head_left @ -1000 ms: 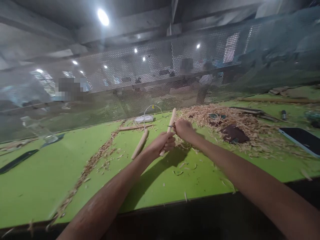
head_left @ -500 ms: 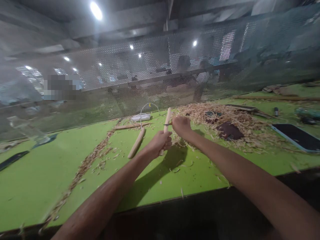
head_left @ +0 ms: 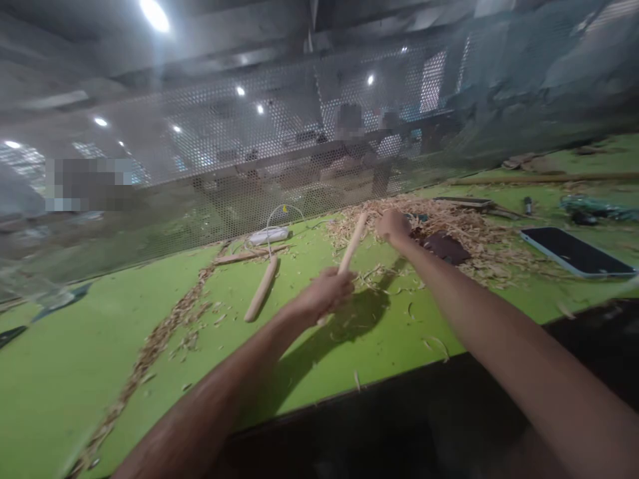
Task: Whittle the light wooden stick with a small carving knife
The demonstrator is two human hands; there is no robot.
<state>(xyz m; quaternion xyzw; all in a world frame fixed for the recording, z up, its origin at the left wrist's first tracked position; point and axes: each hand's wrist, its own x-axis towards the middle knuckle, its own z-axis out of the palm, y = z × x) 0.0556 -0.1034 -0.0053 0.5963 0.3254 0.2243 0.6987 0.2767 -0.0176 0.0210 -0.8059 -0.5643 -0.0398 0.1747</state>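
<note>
My left hand (head_left: pixel 327 293) is closed around the lower part of a pale, peeled wooden stick (head_left: pixel 353 243), whose upper end tilts away to the right. Just beyond that end, to its right, my right hand (head_left: pixel 394 227) is a closed fist. It holds a small knife, which hardly shows now; the blade was visible a moment earlier, lying against the stick. A second smooth wooden piece (head_left: pixel 261 287) lies to the left of my left hand, with a thin white wire loop (head_left: pixel 270 229) at its far end.
Curly wood shavings (head_left: pixel 479 229) are heaped at right around a dark brown scrap (head_left: pixel 446 247). A phone (head_left: pixel 574 251) lies further right. A line of chips (head_left: pixel 154 346) crosses the green tabletop (head_left: pixel 210 359) at left. Perforated mesh (head_left: pixel 224 166) rises behind, with people beyond it.
My right fist has moved right and off the stick, past its far end. The stick in my left hand now leans more to the right. The whole view has shifted slightly.
</note>
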